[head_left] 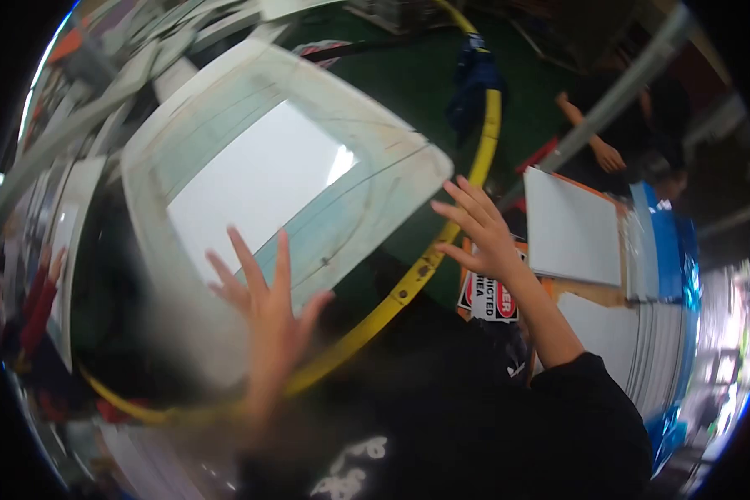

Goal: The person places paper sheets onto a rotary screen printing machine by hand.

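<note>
A white glossy sheet [250,183] lies on a pale, round-cornered board [392,179] with a bluish worn surface. My left hand [267,304] has its fingers spread, and they overlap the sheet's near edge in this view; nothing is in it. At the board's right corner is my right hand [482,229], fingers stretched out and apart, holding nothing. A yellow curved rail [400,293] runs around the near and right side of the board, passing close to my right hand.
On the right stand a stack of white panels [575,229], a red-and-black lettered sign [496,296] and blue plastic wrap [671,250]. Dark blue cloth [475,83] hangs on the rail. Another person's hand [608,157] shows at upper right, and a person's red sleeve [37,312] at far left.
</note>
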Demonstrator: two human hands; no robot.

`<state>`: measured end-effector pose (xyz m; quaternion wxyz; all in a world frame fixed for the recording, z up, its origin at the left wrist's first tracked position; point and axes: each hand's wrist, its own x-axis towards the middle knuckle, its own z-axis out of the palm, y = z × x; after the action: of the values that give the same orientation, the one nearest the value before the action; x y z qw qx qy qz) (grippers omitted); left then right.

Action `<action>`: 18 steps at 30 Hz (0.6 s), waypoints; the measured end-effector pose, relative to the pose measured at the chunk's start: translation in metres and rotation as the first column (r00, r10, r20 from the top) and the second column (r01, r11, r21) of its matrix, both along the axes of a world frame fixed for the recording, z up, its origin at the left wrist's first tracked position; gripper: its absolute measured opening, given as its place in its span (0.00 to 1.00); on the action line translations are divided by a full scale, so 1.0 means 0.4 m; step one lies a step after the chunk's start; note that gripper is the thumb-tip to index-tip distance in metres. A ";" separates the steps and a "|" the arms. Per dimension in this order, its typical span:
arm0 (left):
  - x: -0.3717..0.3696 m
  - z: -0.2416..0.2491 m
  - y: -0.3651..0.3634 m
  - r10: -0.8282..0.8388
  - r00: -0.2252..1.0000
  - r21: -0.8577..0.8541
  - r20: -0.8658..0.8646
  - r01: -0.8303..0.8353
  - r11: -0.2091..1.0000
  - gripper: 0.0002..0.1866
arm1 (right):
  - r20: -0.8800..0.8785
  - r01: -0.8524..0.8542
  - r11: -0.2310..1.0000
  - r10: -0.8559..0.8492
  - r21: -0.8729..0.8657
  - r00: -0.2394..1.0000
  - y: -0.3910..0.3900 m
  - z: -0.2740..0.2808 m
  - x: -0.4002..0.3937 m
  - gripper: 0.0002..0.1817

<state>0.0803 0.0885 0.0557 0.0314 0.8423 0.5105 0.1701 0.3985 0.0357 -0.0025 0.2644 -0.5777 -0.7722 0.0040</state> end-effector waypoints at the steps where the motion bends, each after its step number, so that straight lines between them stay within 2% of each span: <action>1: 0.008 0.023 -0.051 -0.094 0.992 0.007 0.086 0.094 0.996 0.44 | 0.067 0.043 0.999 -0.041 -0.026 0.997 -0.072 -0.023 0.061 0.39; 2: 0.027 0.034 -0.089 -0.180 0.968 0.023 0.176 0.178 0.984 0.42 | 0.110 0.153 0.977 -0.137 -0.149 0.984 -0.142 -0.029 0.124 0.41; 3: 0.050 0.048 -0.115 -0.206 0.957 -0.031 0.204 0.216 0.976 0.40 | 0.159 0.264 0.926 -0.228 -0.271 0.961 -0.215 -0.033 0.179 0.44; 5: 0.083 0.059 -0.174 -0.245 0.938 -0.168 0.246 0.290 0.942 0.38 | 0.282 0.455 0.763 -0.361 -0.459 0.889 -0.307 -0.049 0.232 0.49; 7: 0.122 0.038 -0.202 -0.309 0.893 -0.204 0.327 0.386 0.900 0.36 | 0.419 0.603 0.567 -0.433 -0.561 0.798 -0.350 -0.072 0.273 0.53; 8: 0.139 0.027 -0.213 -0.352 0.871 -0.210 0.342 0.436 0.875 0.36 | 0.395 0.577 0.602 -0.421 -0.552 0.817 -0.362 -0.093 0.293 0.56; 11: 0.186 0.018 -0.237 -0.386 0.841 -0.251 0.378 0.495 0.832 0.33 | 0.349 0.536 0.530 -0.417 -0.657 0.839 -0.354 -0.134 0.334 0.54; 12: 0.192 0.020 -0.243 -0.383 0.843 -0.265 0.378 0.495 0.827 0.32 | 0.376 0.563 0.521 -0.426 -0.642 0.823 -0.355 -0.138 0.337 0.51; 15: 0.195 0.027 -0.252 -0.371 0.843 -0.297 0.390 0.497 0.816 0.30 | 0.369 0.552 0.584 -0.411 -0.595 0.834 -0.370 -0.179 0.393 0.47; 16: 0.193 0.029 -0.250 -0.368 0.840 -0.302 0.399 0.499 0.812 0.29 | 0.399 0.557 0.607 -0.389 -0.567 0.830 -0.366 -0.140 0.377 0.43; 18: 0.182 0.016 -0.248 -0.396 0.820 -0.275 0.413 0.527 0.804 0.26 | 0.328 0.523 0.635 -0.408 -0.569 0.852 -0.376 -0.142 0.391 0.42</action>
<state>0.1530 -0.0108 0.0620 0.3197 0.8782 0.2964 0.1965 0.5549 -0.1146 -0.0595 -0.0229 -0.8099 -0.5668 0.1494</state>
